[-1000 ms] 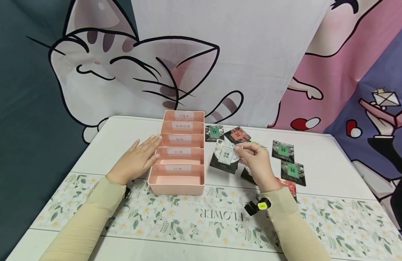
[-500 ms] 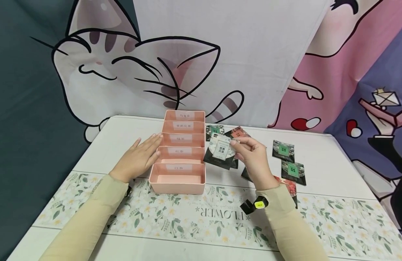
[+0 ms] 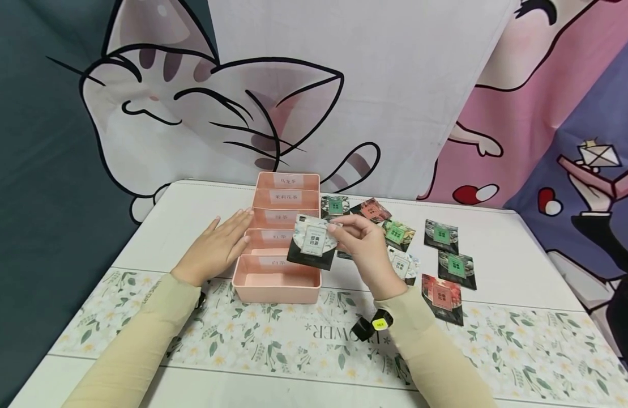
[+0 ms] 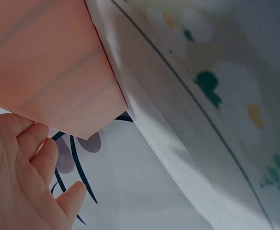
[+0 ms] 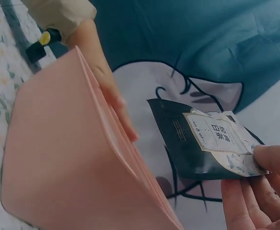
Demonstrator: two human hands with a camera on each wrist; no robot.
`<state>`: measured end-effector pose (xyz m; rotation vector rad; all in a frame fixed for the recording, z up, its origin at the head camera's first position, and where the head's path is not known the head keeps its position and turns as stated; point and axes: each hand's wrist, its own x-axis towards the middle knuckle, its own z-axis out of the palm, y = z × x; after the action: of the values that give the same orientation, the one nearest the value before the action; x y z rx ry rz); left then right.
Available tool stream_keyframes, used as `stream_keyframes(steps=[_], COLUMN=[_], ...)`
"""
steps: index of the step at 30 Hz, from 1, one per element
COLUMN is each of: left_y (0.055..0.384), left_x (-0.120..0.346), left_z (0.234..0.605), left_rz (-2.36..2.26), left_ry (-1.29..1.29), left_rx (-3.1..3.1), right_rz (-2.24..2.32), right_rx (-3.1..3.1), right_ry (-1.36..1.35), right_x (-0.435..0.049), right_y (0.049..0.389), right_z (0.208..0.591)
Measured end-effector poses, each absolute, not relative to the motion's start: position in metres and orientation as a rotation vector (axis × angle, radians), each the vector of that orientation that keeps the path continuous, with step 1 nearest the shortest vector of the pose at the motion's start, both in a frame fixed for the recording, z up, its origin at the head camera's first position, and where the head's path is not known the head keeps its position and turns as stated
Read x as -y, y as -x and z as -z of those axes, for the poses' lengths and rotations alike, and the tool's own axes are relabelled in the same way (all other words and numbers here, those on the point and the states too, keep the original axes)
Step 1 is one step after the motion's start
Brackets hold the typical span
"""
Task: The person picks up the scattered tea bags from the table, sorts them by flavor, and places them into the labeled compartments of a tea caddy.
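Note:
My right hand point(image 3: 368, 253) pinches a black-and-white tea sachet point(image 3: 311, 245) by its upper right corner. The sachet hangs tilted above the front part of a pink divided box point(image 3: 278, 294) with labelled compartments, hiding some of the second one. In the right wrist view, thumb and fingers grip the sachet point(image 5: 204, 143) beside the box's rim, apart from it. My left hand point(image 3: 212, 249) lies against the box's left side, its fingers extended. The left wrist view has these fingertips touching the wall of the box point(image 4: 58, 72).
Right of the box lie several more sachets, among them a green one point(image 3: 398, 234), a red one point(image 3: 442, 299), a white one point(image 3: 402, 263) and a dark one with a green label point(image 3: 456, 269). A flowered runner point(image 3: 232, 345) crosses the table. Behind hangs a cartoon cloth point(image 3: 395, 85).
My right hand has carried the sachet leftwards, from beside the box to over its front compartments. The green and white sachets on the table have come into fuller view. My left hand stays put.

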<state>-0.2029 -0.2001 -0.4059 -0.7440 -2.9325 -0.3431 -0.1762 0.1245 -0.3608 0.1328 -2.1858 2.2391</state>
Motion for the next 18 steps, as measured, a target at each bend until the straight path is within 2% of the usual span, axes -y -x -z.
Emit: stream_keyframes(steps=[9, 18], left_y=[0.203, 0.203], left_x=[0.2, 0.2], left_z=[0.406, 0.405], left_rz=[0.371, 0.371], left_ry=[0.737, 0.737], left_rx=[2.934, 2.953], right_rz=[-2.226, -2.089], right_rx=[2.227, 2.37], right_ry=[-0.251, -0.384], right_x=[-0.103, -0.106], right_y=[0.178, 0.178], right_z=[0.371, 0.381])
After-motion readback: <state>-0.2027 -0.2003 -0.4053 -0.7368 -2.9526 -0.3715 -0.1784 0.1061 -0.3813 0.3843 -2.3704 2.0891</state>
